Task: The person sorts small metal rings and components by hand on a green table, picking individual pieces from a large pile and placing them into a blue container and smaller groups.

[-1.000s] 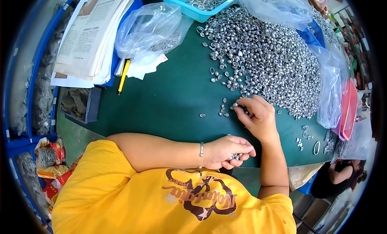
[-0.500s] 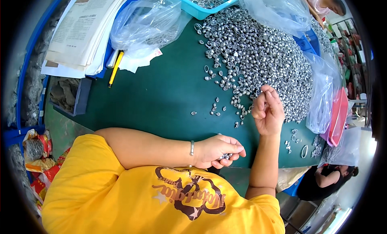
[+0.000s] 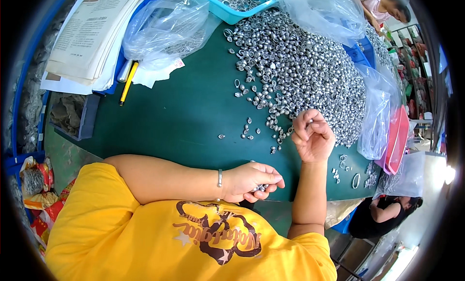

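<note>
My left hand (image 3: 247, 180) is closed in front of my body at the table's near edge. Small silver metal pieces (image 3: 262, 188) show between its fingers and palm. My right hand (image 3: 316, 141) is raised at the near edge of a large pile of small, rounded, hollow silver metal pieces (image 3: 300, 68). Its fingers curl in toward the thumb; whatever they may hold is too small to make out. Several loose silver pieces (image 3: 250, 129) lie on the green tabletop (image 3: 164, 131) between the pile and my left hand.
A turquoise basket (image 3: 232, 14), clear plastic bags (image 3: 167, 31), papers (image 3: 80, 39) and a yellow pen-like tool (image 3: 128, 85) sit at the far side. A grey bin (image 3: 87, 116) stands left, red trays (image 3: 398, 140) right. Two other people (image 3: 385, 9) are at the right.
The whole view has shifted slightly, so the table appears farther left. My right hand's fingers have changed their curl, with the fingertips lower. My left hand keeps its hold on the silver pieces.
</note>
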Demonstrator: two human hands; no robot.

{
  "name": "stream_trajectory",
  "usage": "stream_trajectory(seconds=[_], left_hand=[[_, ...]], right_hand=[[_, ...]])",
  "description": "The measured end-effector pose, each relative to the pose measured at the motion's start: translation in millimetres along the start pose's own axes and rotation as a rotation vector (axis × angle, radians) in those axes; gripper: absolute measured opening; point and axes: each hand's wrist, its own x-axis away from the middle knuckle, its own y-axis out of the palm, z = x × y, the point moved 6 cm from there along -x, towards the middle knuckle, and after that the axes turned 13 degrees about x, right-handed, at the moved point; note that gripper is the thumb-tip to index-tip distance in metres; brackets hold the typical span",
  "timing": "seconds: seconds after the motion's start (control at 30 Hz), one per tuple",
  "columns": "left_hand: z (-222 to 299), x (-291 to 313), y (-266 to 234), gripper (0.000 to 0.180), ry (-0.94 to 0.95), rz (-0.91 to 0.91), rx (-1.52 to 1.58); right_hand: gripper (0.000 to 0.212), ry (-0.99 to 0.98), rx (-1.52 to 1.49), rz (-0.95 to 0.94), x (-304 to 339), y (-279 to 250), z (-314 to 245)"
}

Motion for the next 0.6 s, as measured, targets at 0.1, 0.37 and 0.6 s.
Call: stream_trajectory(seconds=[0.1, 0.37, 0.6], left_hand=[[-1, -1, -1, 0.019, 0.004, -0.007, 0.002], [0, 0, -2, 0.017, 0.004, -0.006, -0.008], [0, 0, -2, 0.017, 0.002, 0.001, -0.006]], right_hand=[[0.011, 0.013, 0.713, 0.142, -2, 0, -4], [0.017, -0.266, 1.963, 0.318, -2, 46, 4], [0.012, -0.023, 1.437, 0.337, 1, 22, 8]])
